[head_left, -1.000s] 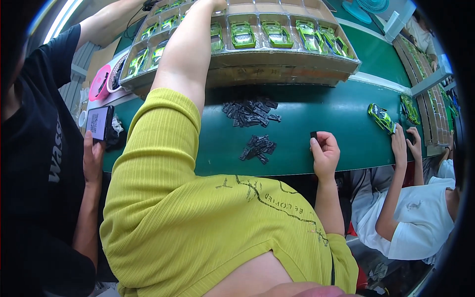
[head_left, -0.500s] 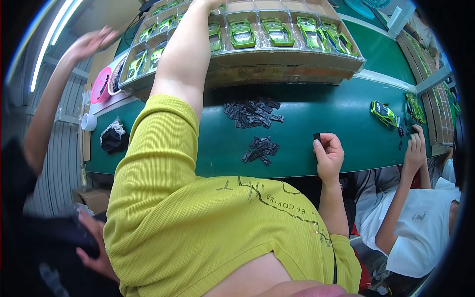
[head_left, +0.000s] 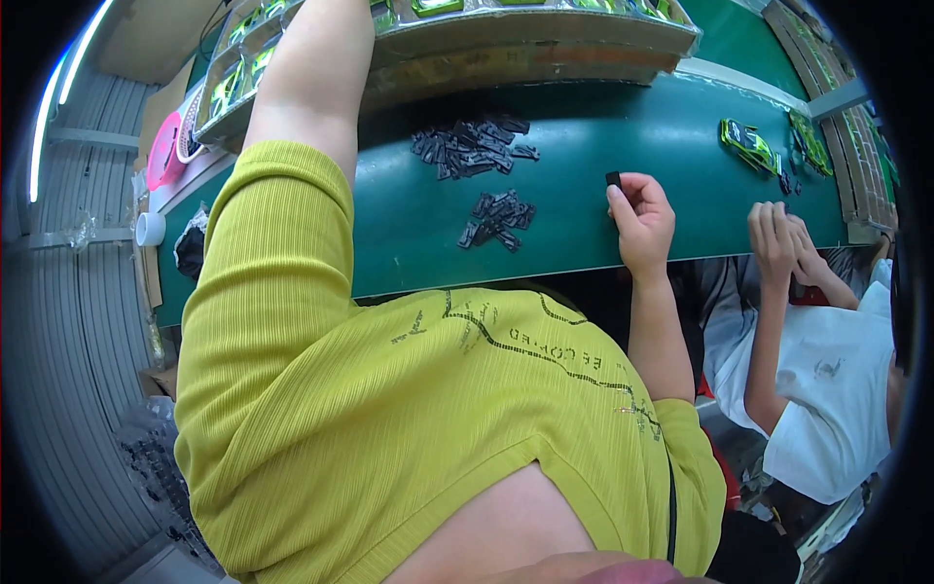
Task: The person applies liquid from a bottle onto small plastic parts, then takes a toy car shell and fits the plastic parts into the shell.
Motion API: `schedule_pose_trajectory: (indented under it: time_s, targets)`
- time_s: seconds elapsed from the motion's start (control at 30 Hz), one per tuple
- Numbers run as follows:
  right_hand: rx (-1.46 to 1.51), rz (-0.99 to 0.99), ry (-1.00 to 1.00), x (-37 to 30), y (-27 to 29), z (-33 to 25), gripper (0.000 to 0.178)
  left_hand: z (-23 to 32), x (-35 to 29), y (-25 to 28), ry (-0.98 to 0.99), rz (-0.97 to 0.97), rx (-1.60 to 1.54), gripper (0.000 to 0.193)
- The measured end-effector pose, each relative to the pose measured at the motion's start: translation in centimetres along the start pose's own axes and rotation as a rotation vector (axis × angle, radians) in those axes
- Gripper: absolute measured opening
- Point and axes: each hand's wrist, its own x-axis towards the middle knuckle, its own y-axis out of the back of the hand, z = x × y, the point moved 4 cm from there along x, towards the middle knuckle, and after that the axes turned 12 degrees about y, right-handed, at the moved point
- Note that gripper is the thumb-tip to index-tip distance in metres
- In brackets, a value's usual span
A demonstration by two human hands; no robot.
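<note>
holding a small black piece [head_left: 613, 179] in the right hand [head_left: 642, 209], with fingers closed on it in a pinch between thumb and forefinger and the rest curled toward the palm. seen against the green counter [head_left: 574, 127], near its front edge, well to the right of two heaps of similar-looking dark parts. spread loosely near the carton, a larger heap of black parts [head_left: 474, 146]; just below it, nearer the body, a smaller heap [head_left: 498, 219].

stretched upward with the left forearm [head_left: 311, 88], bare beyond a yellow-green sleeve [head_left: 292, 195], across the carton [head_left: 516, 64] at its left part. cannot tell how far open the left hand is or whether gripping anything, being past the upper edge of view.

set in the carton's compartments, bright green car shells [head_left: 435, 8], partly cut off above. at far left, a pink basket [head_left: 165, 151] and a white cylinder [head_left: 150, 229]. at right, beside a co-worker in a white shirt [head_left: 822, 389], two more green shells [head_left: 747, 146] lying on the counter.
</note>
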Motion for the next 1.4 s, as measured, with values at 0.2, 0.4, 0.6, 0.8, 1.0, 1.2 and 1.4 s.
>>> schedule_pose_trajectory:
  time_s: [0.2, 0.4, 0.6, 0.8, 1.0, 1.2, 1.4]
  targets:
    - [0.008, 0.034, 0.018, -0.3, -0.1, 0.3, 0.012, 0.5, 2.1, -2.1, -0.164, 0.005, 0.236, 0.040]
    - [-0.016, -0.019, 0.034, 0.1, -0.5, 0.1, 0.013, -1.9, 2.3, 0.4, 0.148, -0.365, -0.262, 0.042]
    - [-0.099, 0.036, 0.041, 0.0, 0.3, 0.1, 0.013, 0.1, 1.3, 0.7, 0.037, -0.523, -0.063, 0.037]
    - [-0.209, 0.021, 0.028, 0.3, -0.3, 0.5, 0.011, -1.3, 0.6, 0.7, 0.002, -0.401, -0.383, 0.034]
    - [-0.200, -0.022, 0.056, -0.5, -1.0, -0.9, 0.009, -4.6, -3.4, 6.4, 0.460, 0.280, -0.721, 0.039]
    - [0.180, 0.205, -0.181, -0.9, 1.4, 4.9, 0.028, 0.1, -16.4, 17.0, -0.133, 0.593, -1.031, 0.014]
    - [0.001, -0.052, -0.129, 0.9, 1.7, 1.9, 0.033, -10.0, -29.8, 12.6, -0.126, 0.081, -1.226, 0.023]
